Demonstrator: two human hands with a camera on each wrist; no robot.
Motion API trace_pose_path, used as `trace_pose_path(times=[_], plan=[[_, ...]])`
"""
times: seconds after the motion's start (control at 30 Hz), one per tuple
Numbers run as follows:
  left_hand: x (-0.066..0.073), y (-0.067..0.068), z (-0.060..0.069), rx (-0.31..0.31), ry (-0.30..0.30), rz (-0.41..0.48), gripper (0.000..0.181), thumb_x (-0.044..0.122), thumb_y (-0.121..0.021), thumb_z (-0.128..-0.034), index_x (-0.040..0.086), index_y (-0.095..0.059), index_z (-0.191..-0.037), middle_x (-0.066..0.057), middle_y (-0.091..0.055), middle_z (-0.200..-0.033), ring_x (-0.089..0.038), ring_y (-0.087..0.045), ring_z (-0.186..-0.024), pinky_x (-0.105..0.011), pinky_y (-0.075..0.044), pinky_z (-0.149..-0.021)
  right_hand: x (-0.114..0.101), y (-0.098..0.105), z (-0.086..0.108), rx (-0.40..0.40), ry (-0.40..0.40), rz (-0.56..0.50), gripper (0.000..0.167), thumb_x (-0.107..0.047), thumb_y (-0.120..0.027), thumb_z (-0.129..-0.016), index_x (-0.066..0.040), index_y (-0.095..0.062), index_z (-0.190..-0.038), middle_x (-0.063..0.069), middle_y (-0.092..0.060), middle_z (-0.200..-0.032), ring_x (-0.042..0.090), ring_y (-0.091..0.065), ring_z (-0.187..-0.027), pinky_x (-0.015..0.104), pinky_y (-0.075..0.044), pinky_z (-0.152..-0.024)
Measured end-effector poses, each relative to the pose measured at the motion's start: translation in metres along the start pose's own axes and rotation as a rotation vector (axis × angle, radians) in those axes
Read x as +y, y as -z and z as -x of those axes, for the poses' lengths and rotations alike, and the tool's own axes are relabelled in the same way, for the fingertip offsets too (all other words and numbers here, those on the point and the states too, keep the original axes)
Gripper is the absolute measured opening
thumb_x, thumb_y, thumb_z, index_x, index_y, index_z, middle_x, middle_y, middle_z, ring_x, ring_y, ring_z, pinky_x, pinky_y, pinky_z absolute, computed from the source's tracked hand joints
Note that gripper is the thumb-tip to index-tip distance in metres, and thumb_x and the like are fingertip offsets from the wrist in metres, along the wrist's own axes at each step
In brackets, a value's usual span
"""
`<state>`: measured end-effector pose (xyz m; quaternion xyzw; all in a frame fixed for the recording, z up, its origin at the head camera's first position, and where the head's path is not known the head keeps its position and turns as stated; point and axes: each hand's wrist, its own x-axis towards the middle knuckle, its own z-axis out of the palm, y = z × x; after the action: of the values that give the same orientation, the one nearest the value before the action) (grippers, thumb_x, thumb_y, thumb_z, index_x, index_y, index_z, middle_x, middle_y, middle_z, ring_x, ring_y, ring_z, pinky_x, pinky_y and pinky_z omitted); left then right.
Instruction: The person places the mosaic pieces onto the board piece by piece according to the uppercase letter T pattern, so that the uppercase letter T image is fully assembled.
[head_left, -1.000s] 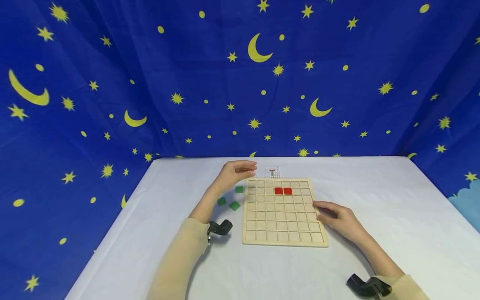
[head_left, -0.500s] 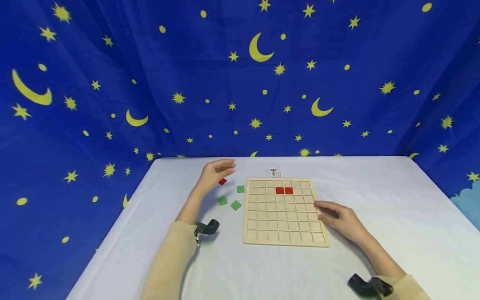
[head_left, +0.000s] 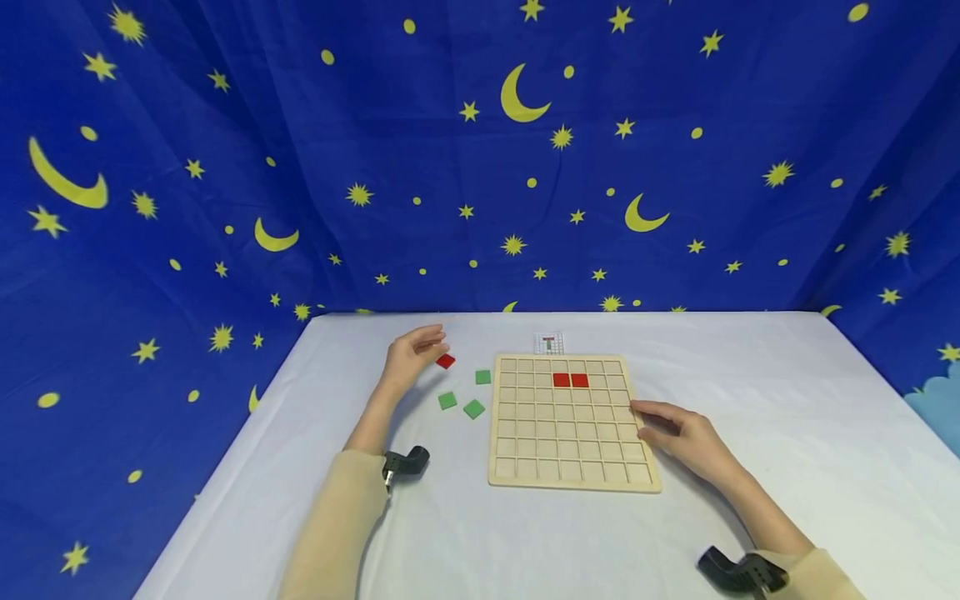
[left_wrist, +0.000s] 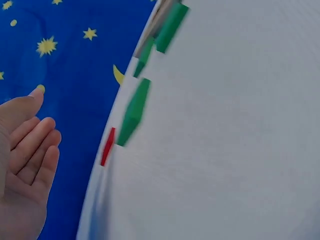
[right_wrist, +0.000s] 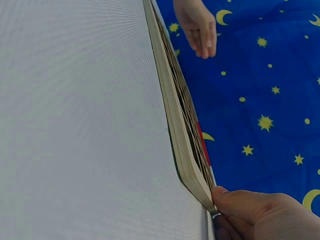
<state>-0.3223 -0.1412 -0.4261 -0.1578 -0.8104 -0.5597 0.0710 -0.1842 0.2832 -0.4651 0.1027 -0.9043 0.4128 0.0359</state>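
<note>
My left hand (head_left: 409, 360) hovers over the table at the left, fingers loosely bent and holding nothing. Just beyond its fingertips lies a red tile (head_left: 446, 361), also visible in the left wrist view as a thin red tile (left_wrist: 108, 147). Nearer the board are a green tile (head_left: 483, 377) and two more green tiles, one of them a turned green tile (head_left: 474, 409). The wooden grid board (head_left: 525, 471) bears two red tiles (head_left: 571, 381) side by side in its second row. My right hand (head_left: 693, 443) touches the board's right edge with thumb and forefinger; its other fingers are partly hidden.
A small printed card (head_left: 548, 342) with a grid and a red-and-green T-shaped pattern lies behind the board. White cloth (head_left: 555, 542) covers the table. A blue curtain (head_left: 442, 158) with stars and moons surrounds its back and sides.
My left hand has moved left from the board's upper left corner to beside the loose red tile, bringing that tile into sight. My right hand has stayed at the board's edge.
</note>
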Motion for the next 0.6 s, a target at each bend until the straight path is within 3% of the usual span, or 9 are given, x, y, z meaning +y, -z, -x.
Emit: trace_pose_path(times=[0.27,0.43,0.6], plan=[[-0.028,-0.005,0.000,0.029,-0.019,-0.078,0.044,0.011,-0.072,-0.0849,-0.008,-0.058,-0.122,-0.020,-0.065,-0.112,-0.032,-0.061,-0.103,-0.035,-0.049,-0.090,-0.001,0.000,0.000,-0.001,-0.009,-0.001,0.044,-0.020,-0.069,-0.088,-0.006,-0.059,-0.128,0.015,-0.055,-0.130,0.039,-0.043,-0.124,0.056,-0.035,-0.099],[-0.034,-0.008,0.001,0.041,-0.042,-0.109,0.043,0.007,-0.072,-0.0837,-0.009,-0.058,-0.121,-0.020,-0.065,-0.110,-0.033,-0.061,-0.103,-0.038,-0.047,-0.092,-0.001,0.001,0.000,-0.001,-0.018,0.002,0.044,-0.021,-0.068,-0.088,-0.007,-0.059,-0.128,0.015,-0.055,-0.130,0.039,-0.043,-0.125,0.056,-0.035,-0.099],[-0.040,-0.010,0.003,0.025,-0.061,-0.212,0.045,0.008,-0.075,-0.0806,-0.008,-0.060,-0.120,-0.019,-0.066,-0.107,-0.033,-0.062,-0.103,-0.038,-0.046,-0.094,-0.001,0.000,0.000,-0.002,-0.017,-0.002,0.044,-0.021,-0.068,-0.088,-0.007,-0.059,-0.128,0.015,-0.055,-0.130,0.039,-0.043,-0.125,0.056,-0.035,-0.100]])
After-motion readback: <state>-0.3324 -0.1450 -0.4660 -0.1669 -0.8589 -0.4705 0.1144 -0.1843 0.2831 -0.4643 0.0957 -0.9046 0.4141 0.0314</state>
